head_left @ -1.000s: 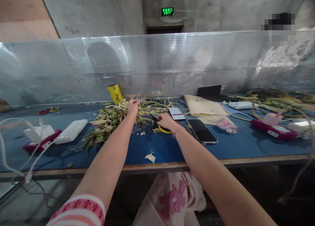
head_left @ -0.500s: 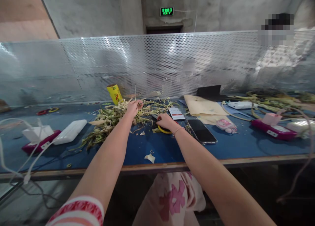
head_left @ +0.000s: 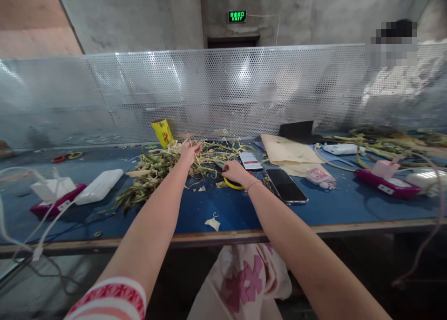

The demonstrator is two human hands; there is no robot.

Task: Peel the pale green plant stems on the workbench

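A heap of wilted green and pale plant stems [head_left: 148, 173] lies on the blue table [head_left: 223, 210]. Over the heap's right part, my left hand [head_left: 189, 150] has its fingers closed on thin pale stems. My right hand [head_left: 233, 170] is closed on scissors with yellow-rimmed handles [head_left: 233, 185], resting low at the tabletop; the blades point up and left toward the stems and are partly hidden. Just right of that hand are a phone with a lit screen [head_left: 250, 161] and a dark-screened phone [head_left: 287, 186]. Pale scraps [head_left: 213, 223] lie near the front edge.
A yellow packet [head_left: 162, 133] stands behind the heap. White power bank [head_left: 100, 186] and magenta power strip [head_left: 57, 201] with cables are at left. Brown paper [head_left: 291, 149], pink case [head_left: 319, 176] and another magenta strip [head_left: 389, 184] lie right. A perforated metal screen [head_left: 223, 92] stands behind.
My left hand has turned slightly, and the long stem that stood up above it now lies lower. My right hand and the scissors have hardly moved.
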